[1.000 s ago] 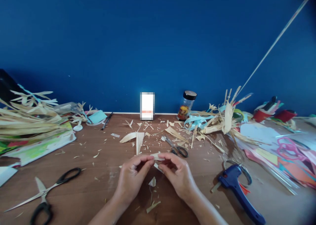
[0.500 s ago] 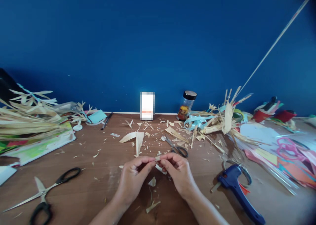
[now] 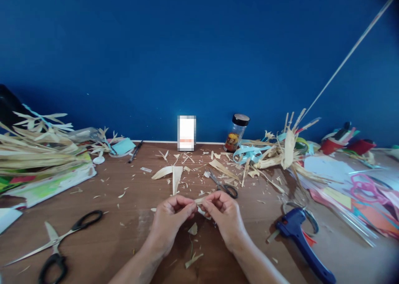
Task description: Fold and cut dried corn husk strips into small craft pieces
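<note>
A pale strip (image 3: pixel 200 201) is held in the head view between both hands, raised over the near middle of a brown worktop (image 3: pixel 115 234). One end is pinched by the left hand (image 3: pixel 170 218) and the other by the right hand (image 3: pixel 226 218); the grip of each is narrow, thumb and fingers brought together on the strip. Only a short length is left visible between the fingertips. Below, a triangular scrap (image 3: pixel 193 228) is seen between the wrists. Just beyond the fingers, small scissors (image 3: pixel 220 186) are laid among pale trimmings. The left hand is separated by a broad stretch of wood from large scissors (image 3: pixel 55 243), their blades spread; the right is divided by a narrower gap from a blue glue gun (image 3: pixel 301 241). The worktop's far edge is bounded by a blue wall (image 3: pixel 199 59), near which a black-lidded jar (image 3: pixel 236 133) is set. The sides are crowded by a husk bundle (image 3: pixel 37 161) at left and papers (image 3: pixel 324 168) at right.
</note>
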`<state>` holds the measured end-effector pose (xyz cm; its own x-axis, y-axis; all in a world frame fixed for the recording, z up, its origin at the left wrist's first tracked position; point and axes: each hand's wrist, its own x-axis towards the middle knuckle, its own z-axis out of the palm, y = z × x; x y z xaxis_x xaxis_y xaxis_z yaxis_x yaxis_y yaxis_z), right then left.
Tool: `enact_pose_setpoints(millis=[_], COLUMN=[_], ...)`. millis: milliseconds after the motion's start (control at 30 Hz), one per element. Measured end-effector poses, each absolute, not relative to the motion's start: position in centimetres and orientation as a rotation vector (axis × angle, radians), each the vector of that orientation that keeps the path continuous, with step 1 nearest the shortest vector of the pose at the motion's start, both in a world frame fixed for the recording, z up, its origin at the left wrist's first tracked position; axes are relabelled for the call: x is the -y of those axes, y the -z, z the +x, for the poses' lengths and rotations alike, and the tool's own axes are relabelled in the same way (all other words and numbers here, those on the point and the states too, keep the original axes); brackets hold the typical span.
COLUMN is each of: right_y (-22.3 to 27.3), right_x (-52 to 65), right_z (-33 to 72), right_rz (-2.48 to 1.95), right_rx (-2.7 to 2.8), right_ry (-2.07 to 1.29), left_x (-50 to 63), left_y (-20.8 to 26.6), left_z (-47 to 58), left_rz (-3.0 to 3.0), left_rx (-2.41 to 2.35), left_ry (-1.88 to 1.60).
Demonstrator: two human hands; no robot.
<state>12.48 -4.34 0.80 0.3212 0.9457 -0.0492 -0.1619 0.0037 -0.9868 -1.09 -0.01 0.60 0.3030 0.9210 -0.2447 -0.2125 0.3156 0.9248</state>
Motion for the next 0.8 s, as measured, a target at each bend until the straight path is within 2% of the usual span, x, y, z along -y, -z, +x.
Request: enact_pose_setpoints(millis=[800], right_y=[-0.70], right_x=[4.41], right_z=[12.66], right_rz=[-1.201], right_rx=[0.682], right_ry=[-1.167], left_x=[-0.21], left_y=[-0.78], left_z=[-1.13], left_rz=[0.786], left_rx=[-0.896], left_ry=[-0.868])
